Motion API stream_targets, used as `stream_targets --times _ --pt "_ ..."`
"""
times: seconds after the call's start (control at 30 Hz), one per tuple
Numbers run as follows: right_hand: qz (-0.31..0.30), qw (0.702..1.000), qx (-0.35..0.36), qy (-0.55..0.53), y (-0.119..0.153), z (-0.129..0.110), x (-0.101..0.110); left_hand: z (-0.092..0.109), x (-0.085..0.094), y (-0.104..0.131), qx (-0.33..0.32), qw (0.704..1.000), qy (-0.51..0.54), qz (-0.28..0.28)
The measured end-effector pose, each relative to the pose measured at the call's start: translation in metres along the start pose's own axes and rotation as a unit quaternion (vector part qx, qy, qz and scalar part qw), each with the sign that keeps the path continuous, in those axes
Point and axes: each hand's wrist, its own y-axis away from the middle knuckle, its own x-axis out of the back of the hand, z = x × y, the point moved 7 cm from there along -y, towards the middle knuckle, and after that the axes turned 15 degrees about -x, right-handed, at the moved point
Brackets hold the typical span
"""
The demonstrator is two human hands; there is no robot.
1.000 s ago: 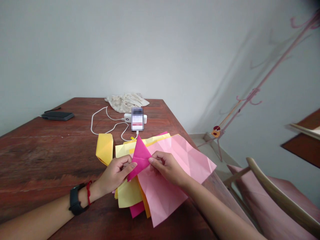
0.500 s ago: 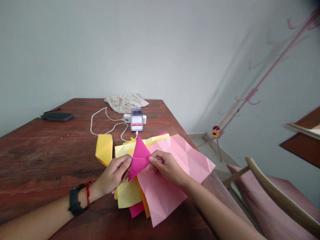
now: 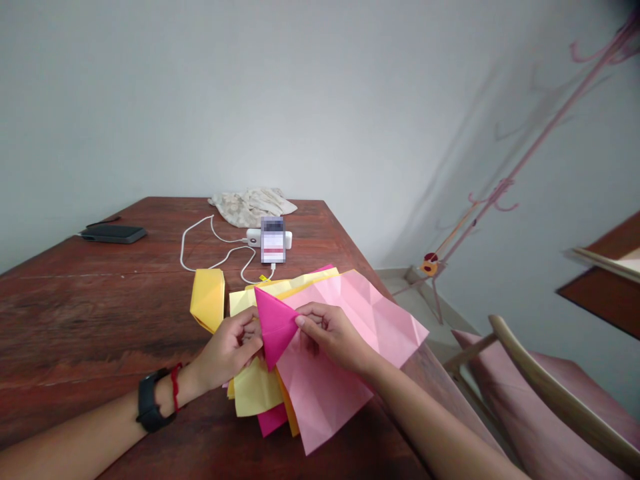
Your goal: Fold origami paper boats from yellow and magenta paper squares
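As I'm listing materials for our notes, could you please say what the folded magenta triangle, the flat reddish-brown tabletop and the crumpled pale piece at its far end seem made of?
Folded magenta triangle: probably matt paper, given its crisp creases.
Flat reddish-brown tabletop: likely wood, seemingly low-sheen; grain streaks show.
Crumpled pale piece: apparently soft, patterned fabric, judging by its loose folds.

Soft, diffuse indoor light, med. brightness; wall (image 3: 320, 100) an even grey, dimmer toward R. Coat rack (image 3: 503, 187) throws faint, soft shadows L. of itself. Table (image 3: 100, 313) darkest at near edge. Magenta folded paper (image 3: 275, 327) fairly sharp. Phone (image 3: 273, 241) screen pixelated. Wide-angle stretch at R. edge; top R. corner v. dark.
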Motion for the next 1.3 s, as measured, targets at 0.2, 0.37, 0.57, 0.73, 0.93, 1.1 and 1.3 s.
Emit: stream_targets --times 0.2,0.37,0.57,0.73,0.93,1.1,1.3 --pt "0.023 0.998 0.044 -0.026 0.004 -0.002 0.002 -0.003 0.006 -0.001 0.008 0.999 0.005 0.043" --pt "0.047 0.976 0.146 0.152 0.017 -0.015 -0.005 -0.001 0.01 -0.002 0.022 0.996 -0.002 0.086" --pt "0.038 0.977 0.114 0.176 0.015 -0.007 -0.014 0.006 0.012 0.002 -0.011 0.995 -0.023 0.095" --pt "0.057 0.993 0.09 0.057 0.009 0.0 -0.007 0.011 0.009 0.008 -0.076 0.992 -0.096 0.028" --pt "0.043 0.995 0.054 -0.07 0.002 0.002 0.002 0.028 0.006 0.007 -0.158 0.975 -0.157 -0.015" --pt "0.04 0.991 0.027 -0.122 0.0 0.002 0.011 0.036 0.003 0.004 -0.181 0.967 -0.17 -0.055" --pt "0.066 0.995 0.016 -0.075 -0.003 0.002 0.014 0.03 0.007 -0.002 -0.16 0.97 -0.179 -0.022"
